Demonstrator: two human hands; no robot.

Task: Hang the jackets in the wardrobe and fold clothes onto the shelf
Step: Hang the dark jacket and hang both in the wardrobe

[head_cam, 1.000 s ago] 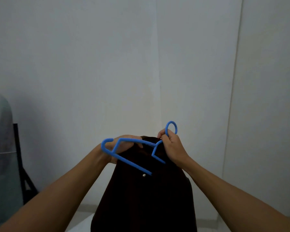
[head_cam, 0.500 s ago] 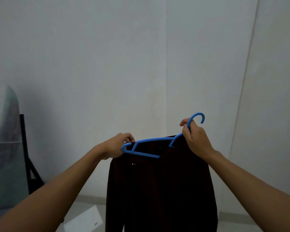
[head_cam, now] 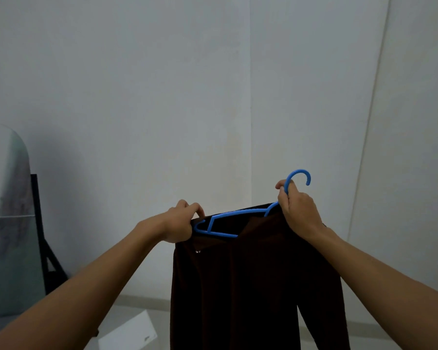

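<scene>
A dark brown jacket (head_cam: 253, 281) hangs in front of me from a blue plastic hanger (head_cam: 228, 215). My right hand (head_cam: 297, 210) grips the hanger's neck just below the hook, which curls up and to the right. My left hand (head_cam: 181, 223) holds the jacket's left shoulder at the hanger's left end. The hanger's right arm is hidden inside the jacket; its left arm and lower bar show at the open collar. The jacket's lower part runs out of the frame.
Plain white walls meet in a corner straight ahead. At the far left stands a rounded mirror (head_cam: 5, 223) on a black frame (head_cam: 39, 236). A white sheet (head_cam: 129, 334) lies on the pale floor below my left arm.
Both hands have drawn apart and risen slightly. The jacket now hangs spread on the hanger, with the hook higher and further right. My view has turned a little.
</scene>
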